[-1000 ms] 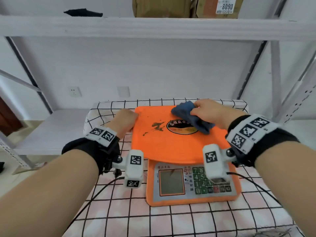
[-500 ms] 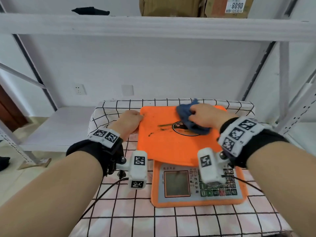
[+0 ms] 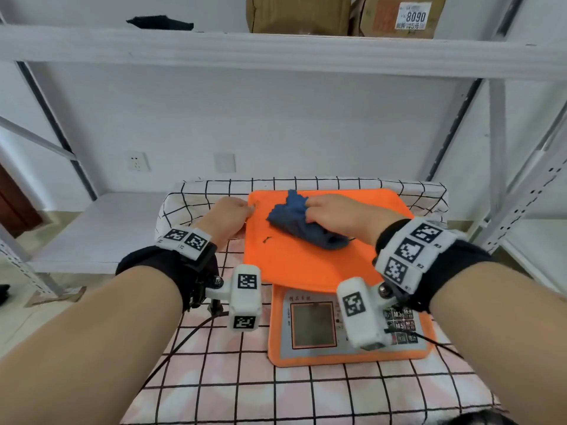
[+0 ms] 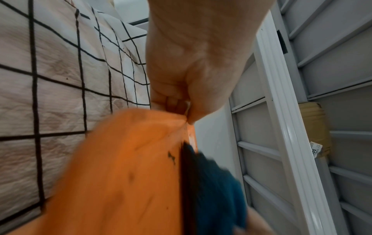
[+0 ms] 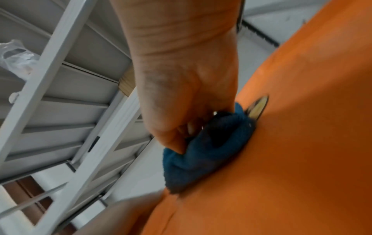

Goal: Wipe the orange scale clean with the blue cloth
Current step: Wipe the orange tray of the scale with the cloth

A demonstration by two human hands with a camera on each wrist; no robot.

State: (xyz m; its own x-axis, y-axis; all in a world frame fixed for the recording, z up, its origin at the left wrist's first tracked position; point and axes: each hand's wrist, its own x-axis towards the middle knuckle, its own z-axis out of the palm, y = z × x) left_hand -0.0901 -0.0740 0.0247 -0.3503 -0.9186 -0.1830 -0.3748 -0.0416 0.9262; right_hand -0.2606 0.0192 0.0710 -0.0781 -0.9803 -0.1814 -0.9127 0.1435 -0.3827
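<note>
The orange scale (image 3: 310, 265) sits on a checked tablecloth, its flat pan toward the wall and its display panel (image 3: 313, 325) near me. My right hand (image 3: 334, 214) grips the bunched blue cloth (image 3: 299, 223) and presses it onto the middle of the pan, covering the round logo; the right wrist view shows the cloth (image 5: 203, 152) under curled fingers. My left hand (image 3: 228, 214) holds the pan's far-left corner, thumb and fingers pinching the edge (image 4: 181, 117). A small dark smear (image 3: 266, 239) lies on the pan left of the cloth.
The checked tablecloth (image 3: 214, 378) covers a low table. White metal shelving surrounds it, with a shelf board (image 3: 276, 47) overhead carrying cardboard boxes (image 3: 299, 13) and a dark item (image 3: 159, 22). A lower shelf (image 3: 92, 228) lies to the left. Cables trail from both wrist cameras.
My right hand has dragged the cloth leftward across the pan, over the logo. The large dark stain left of the logo is gone, leaving a small smear. The left hand stays on the corner.
</note>
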